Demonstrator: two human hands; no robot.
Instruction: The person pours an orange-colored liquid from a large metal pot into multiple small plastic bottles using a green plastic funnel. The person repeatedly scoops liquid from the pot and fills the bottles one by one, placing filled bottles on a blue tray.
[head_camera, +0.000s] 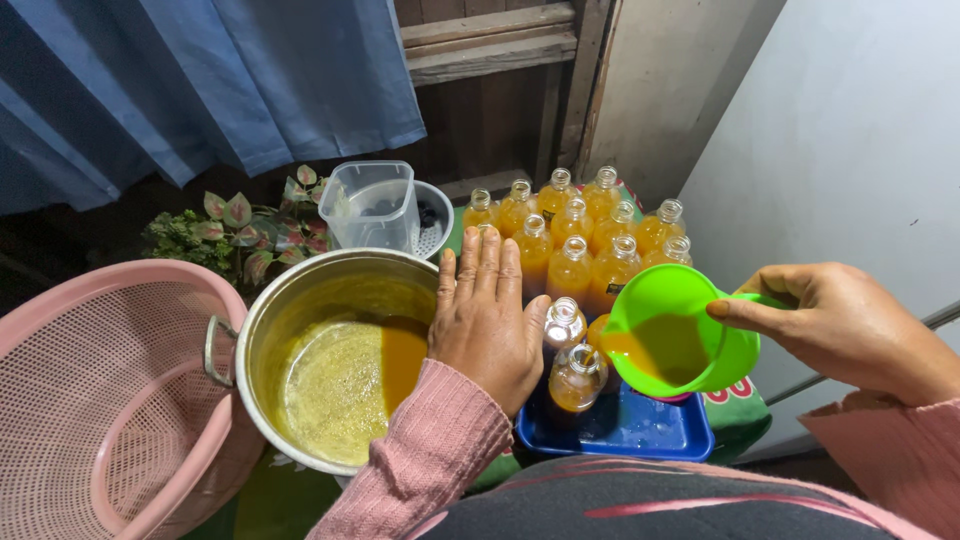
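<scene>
The right hand (840, 325) grasps a green scoop (672, 345), tilted over a bottle (577, 379); the left hand (487, 320) rests flat, released, beside the pot (330, 300).

Thirteen small bottles (571, 268) of orange liquid stood together, at least as far as I could count. There was one steel pot (335, 352), one green scoop (672, 343), one pink basket (105, 400), one clear jug (372, 205), one blue tray (640, 428) and one white colander (437, 222).
</scene>
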